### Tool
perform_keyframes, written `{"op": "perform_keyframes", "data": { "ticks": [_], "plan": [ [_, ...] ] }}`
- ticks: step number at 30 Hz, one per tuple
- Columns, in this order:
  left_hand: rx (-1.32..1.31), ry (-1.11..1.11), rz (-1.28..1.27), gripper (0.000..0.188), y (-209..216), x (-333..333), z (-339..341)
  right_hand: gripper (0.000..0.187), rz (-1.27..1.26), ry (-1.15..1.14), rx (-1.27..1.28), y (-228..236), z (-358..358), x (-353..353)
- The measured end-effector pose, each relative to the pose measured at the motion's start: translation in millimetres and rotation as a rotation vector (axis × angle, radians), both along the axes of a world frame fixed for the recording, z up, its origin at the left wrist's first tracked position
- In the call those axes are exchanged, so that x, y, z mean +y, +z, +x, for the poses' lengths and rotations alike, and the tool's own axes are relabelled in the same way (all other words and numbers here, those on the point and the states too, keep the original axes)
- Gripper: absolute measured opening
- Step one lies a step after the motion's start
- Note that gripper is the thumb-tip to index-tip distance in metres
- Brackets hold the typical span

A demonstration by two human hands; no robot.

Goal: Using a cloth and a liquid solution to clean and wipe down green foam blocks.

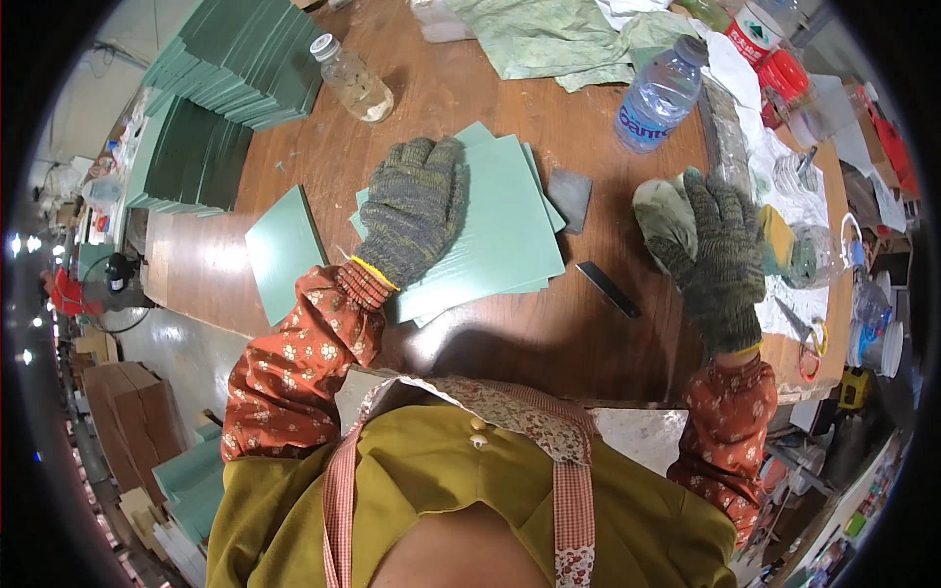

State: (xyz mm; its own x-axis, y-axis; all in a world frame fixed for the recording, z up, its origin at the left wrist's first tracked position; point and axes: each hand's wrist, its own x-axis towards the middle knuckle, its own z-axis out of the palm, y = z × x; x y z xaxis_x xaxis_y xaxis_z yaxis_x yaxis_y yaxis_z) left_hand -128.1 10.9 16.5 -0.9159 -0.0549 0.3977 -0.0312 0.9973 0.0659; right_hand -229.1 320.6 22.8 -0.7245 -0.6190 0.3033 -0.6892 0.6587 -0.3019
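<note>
My left hand (pixel 417 206), in a dark grey-green knit glove, lies flat on a loose pile of pale green square sheets (pixel 490 235), its fingers stretched forward. To the right, my gloved right hand (pixel 720 255) rests near the table's right side with a folded pale green cloth (pixel 665 216) caught between thumb and fingers. A small dark grey square piece (pixel 569 199) lies just right of the pile. Nearer to me sits a narrow black bar (pixel 608 288). One separate green sheet (pixel 284 250) lies left of my left forearm.
Tall stacks of green sheets (pixel 235 59) stand at the far left. A small clear bottle (pixel 355 83) and a plastic water bottle (pixel 659 98) stand on the wooden table (pixel 470 353). Crumpled green cloth (pixel 549 44) lies at the back. Scissors (pixel 809 338) lie at the right edge.
</note>
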Motion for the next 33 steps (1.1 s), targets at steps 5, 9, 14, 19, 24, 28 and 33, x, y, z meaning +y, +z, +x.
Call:
{"op": "perform_keyframes", "data": {
  "ticks": [5,9,14,19,24,28,33],
  "plan": [
    [-0.012,-0.018,0.035,0.027,1,4,-3,0.049,0.206,0.138,0.218,-29,58,-19],
    [-0.017,0.005,0.021,0.027,0,3,-2,0.05,0.221,0.087,0.032,-64,95,-15],
    [0.007,-0.04,0.035,0.028,-3,-3,-1,0.051,0.19,0.311,-0.078,-52,138,18],
    [0.0,-0.033,0.039,0.028,-5,-2,-2,0.046,0.167,0.409,-0.158,-46,148,40],
    [-0.005,-0.016,0.047,0.029,-2,-3,0,0.045,0.122,0.453,-0.185,-48,154,49],
    [-0.02,-0.021,0.045,0.031,-1,0,-2,0.038,0.105,0.321,-0.292,-49,137,47],
    [-0.043,0.007,0.031,0.031,3,0,1,0.028,-0.414,0.127,-0.521,-5,104,-3]
  ]
}}
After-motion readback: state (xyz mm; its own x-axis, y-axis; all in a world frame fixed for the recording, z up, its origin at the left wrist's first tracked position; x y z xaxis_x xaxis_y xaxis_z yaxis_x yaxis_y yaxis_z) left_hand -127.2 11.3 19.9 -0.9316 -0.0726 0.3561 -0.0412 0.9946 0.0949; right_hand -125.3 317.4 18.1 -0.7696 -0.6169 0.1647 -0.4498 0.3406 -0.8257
